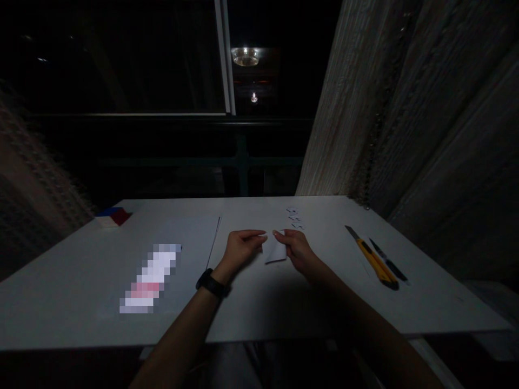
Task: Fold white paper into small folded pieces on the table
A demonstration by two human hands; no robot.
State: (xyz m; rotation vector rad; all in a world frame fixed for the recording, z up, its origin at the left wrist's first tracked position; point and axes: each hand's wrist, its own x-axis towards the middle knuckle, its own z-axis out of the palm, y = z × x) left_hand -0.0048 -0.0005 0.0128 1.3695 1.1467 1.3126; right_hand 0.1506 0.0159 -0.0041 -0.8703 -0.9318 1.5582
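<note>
Both my hands meet over the middle of a white table (pixel 284 313). My left hand (pixel 240 249), with a black watch on its wrist, pinches the left side of a small white piece of paper (pixel 274 253). My right hand (pixel 297 249) pinches the same paper from the right. The paper hangs just above the tabletop between my fingertips. Several tiny paper scraps (pixel 294 217) lie just beyond my right hand.
A yellow utility knife (pixel 373 258) and a dark pen (pixel 388 261) lie at the right. A stack of white sheets (pixel 190 232) and a blurred patch lie at the left. A red, white and blue block (pixel 112 216) sits far left. A curtain (pixel 405 108) hangs at the right.
</note>
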